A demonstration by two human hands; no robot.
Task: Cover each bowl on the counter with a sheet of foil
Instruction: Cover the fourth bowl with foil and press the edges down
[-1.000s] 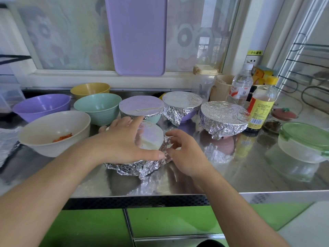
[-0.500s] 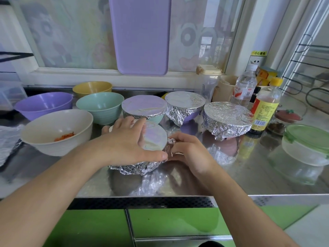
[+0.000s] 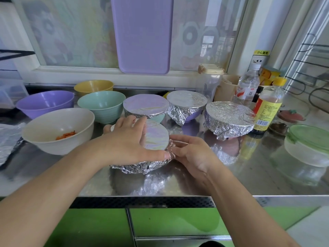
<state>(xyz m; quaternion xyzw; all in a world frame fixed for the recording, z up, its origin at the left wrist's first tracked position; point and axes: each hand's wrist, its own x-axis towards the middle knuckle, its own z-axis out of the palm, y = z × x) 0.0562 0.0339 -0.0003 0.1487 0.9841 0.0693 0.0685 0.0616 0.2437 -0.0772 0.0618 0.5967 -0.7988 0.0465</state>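
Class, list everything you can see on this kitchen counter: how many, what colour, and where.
Foil-covered bowls: four, silver; counter centre.
Uncovered bowls: four; cream, purple, green, yellow; left.
Loose foil: one, silver; far left.
Bottles: two; clear, and yellow-capped; right.
Lidded container: one, green lid; far right.
Cutting board: one, lilac; against window.
Left hand: on nearest covered bowl.
Right hand: pressing foil at its side.

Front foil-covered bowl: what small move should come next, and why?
Probably the right hand should keep pressing the crumpled foil edge down against the side of the front bowl. The left hand lies flat on the foil top, steadying it, while the foil at the right rim is bunched and sticks out instead of hugging the wall.
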